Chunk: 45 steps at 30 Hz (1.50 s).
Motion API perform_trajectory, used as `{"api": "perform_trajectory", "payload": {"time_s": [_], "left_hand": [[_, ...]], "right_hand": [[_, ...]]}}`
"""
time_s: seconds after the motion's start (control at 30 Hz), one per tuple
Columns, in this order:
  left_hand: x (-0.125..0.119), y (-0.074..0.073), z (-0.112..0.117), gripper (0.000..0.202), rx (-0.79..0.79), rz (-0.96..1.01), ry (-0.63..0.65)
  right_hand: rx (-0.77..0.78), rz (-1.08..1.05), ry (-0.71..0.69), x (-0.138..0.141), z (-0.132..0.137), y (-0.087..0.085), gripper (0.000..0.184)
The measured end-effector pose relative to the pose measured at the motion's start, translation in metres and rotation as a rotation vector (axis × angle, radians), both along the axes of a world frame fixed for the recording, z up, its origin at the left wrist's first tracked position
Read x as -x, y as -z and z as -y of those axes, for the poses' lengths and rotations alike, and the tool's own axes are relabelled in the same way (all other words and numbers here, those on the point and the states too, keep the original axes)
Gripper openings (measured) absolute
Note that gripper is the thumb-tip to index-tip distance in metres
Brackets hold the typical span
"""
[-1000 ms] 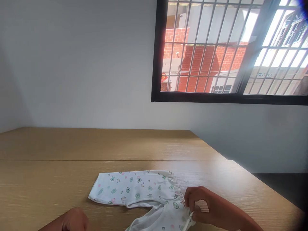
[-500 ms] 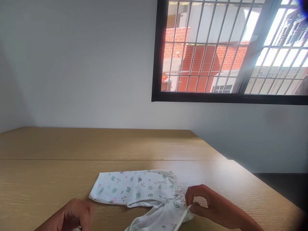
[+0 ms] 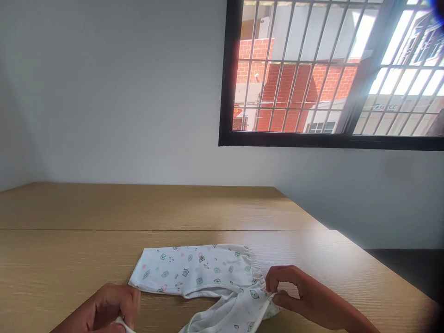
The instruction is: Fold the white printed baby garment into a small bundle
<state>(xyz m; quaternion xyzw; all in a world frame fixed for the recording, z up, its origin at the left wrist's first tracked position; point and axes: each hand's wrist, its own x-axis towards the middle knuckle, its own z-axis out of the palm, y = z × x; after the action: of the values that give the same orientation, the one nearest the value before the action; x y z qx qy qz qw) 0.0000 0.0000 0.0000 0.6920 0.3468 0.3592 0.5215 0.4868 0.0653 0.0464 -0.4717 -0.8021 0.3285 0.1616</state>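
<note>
A pair of small white baby pants [image 3: 208, 268] with green and pink animal prints lies on the wooden table. One leg stretches flat to the left; the other bends toward me and runs off the bottom edge. At the gathered waistband, my right hand [image 3: 287, 289] pinches the fabric between thumb and fingers. My left hand [image 3: 113, 307] is closed near the lower left, with a bit of white cloth showing between its fingers. That cloth looks like the near leg's end, though the link is out of frame.
The pale wooden table [image 3: 86, 208] has a seam across it, and its right edge slants away toward a dark area. Behind it stands a grey-white wall [image 3: 121, 92] with a barred, black-framed window [image 3: 294, 138] at upper right.
My left hand has shifted slightly right and up, and more white cloth shows in its fingers. My right hand has stayed nearly still on the waistband.
</note>
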Motion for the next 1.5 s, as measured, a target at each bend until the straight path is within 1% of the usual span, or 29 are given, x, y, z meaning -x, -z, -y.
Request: {"api": "perform_trajectory", "payload": {"time_s": [0.03, 0.13, 0.2, 0.27, 0.37, 0.47, 0.6, 0.83, 1.03, 1.23, 1.4, 1.5], "left_hand": [[-0.004, -0.005, 0.000, 0.025, -0.017, -0.031, -0.022], [-0.015, -0.015, 0.003, 0.024, 0.022, -0.100, -0.177], [-0.019, -0.015, 0.005, 0.022, 0.038, -0.110, -0.219], [-0.018, -0.009, 0.005, 0.021, 0.025, -0.077, -0.235], [-0.013, 0.002, 0.002, 0.017, 0.010, -0.020, -0.241], [-0.008, 0.008, -0.001, 0.013, -0.016, -0.036, -0.230], [-0.008, 0.005, -0.003, 0.011, -0.049, -0.102, -0.225], [-0.008, 0.002, -0.002, 0.012, -0.015, -0.152, -0.230], [-0.010, 0.002, -0.002, 0.018, 0.001, -0.156, -0.261], [-0.008, 0.003, -0.002, 0.016, 0.011, -0.133, -0.250], [-0.007, 0.006, -0.003, 0.018, 0.022, -0.151, -0.255], [-0.007, 0.005, -0.004, 0.019, 0.028, -0.165, -0.256]], "right_hand": [[-0.008, -0.010, -0.015, 0.001, 0.000, 0.000, 0.016], [-0.012, -0.018, -0.041, 0.002, 0.001, -0.001, 0.017], [-0.003, -0.008, -0.038, 0.001, 0.001, 0.000, 0.017], [0.003, 0.003, -0.034, 0.000, 0.001, 0.000, 0.017], [0.010, 0.011, -0.031, -0.001, 0.001, 0.000, 0.017], [0.012, 0.021, -0.023, -0.001, 0.001, -0.002, 0.018], [0.012, 0.021, -0.023, -0.001, 0.002, -0.004, 0.018], [-0.008, 0.013, -0.025, -0.003, 0.002, -0.002, 0.018], [-0.023, -0.014, -0.046, -0.003, 0.003, -0.002, 0.016], [-0.031, -0.029, -0.033, -0.003, 0.002, -0.001, 0.016], [-0.023, 0.000, -0.035, -0.003, 0.001, -0.001, 0.017], [-0.019, 0.002, -0.036, -0.004, 0.002, -0.001, 0.017]]}}
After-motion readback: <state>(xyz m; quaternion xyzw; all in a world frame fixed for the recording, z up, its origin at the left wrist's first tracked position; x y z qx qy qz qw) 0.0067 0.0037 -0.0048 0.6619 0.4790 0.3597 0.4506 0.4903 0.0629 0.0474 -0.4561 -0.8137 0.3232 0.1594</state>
